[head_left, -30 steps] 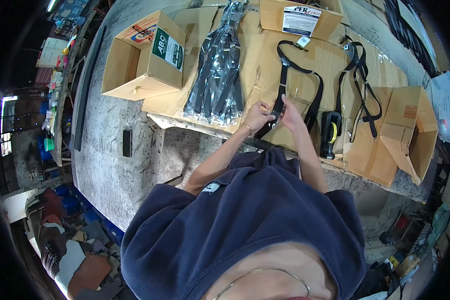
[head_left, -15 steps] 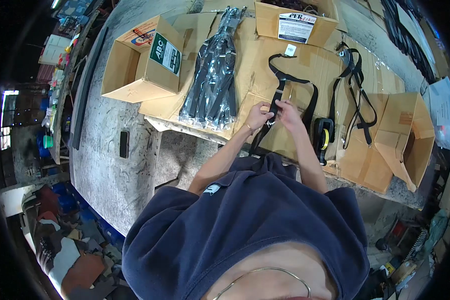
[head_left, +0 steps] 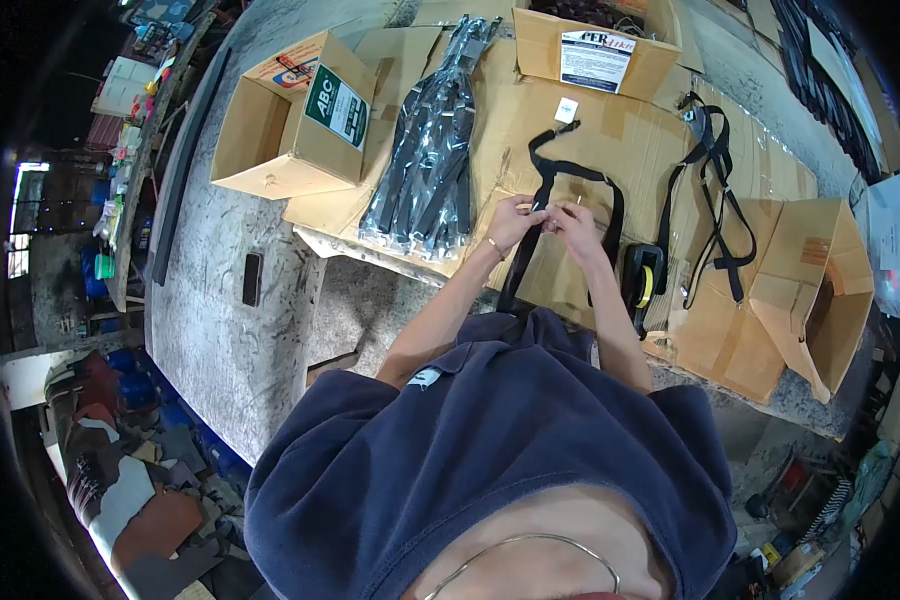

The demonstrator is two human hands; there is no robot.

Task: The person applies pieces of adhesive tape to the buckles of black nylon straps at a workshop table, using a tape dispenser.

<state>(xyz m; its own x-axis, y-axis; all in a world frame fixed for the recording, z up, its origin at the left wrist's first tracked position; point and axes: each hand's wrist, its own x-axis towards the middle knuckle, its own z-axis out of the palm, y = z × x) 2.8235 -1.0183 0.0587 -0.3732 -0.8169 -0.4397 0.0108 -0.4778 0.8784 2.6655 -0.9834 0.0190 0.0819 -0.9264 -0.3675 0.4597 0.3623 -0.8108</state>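
Note:
A black webbing strap (head_left: 516, 271) runs from near my body up the cardboard, its upper part bent into an open loop. My left hand (head_left: 513, 222) is closed on the strap at mid-length, thumb and fingers pinching it. Close beside it, my right hand (head_left: 577, 230) is also closed, fingertips pinched together near the left thumb; whatever lies between them is too small to make out. To the right of my right forearm lies a black tape measure (head_left: 641, 283) with a yellow stripe. A small white tag (head_left: 566, 110) rests above the strap's far end.
Bundled black straps in clear plastic (head_left: 425, 165) lie to the left. An open carton (head_left: 285, 130) stands beyond them, another box (head_left: 595, 50) at the back, a third (head_left: 820, 290) at right. A second strap harness (head_left: 715, 190) and a phone (head_left: 253, 279) lie on the table.
My right fingers have shifted slightly right, off the strap's face, and pinch together beside my left fingertips. The strap's upper loop has shifted a little. My view has tilted slightly.

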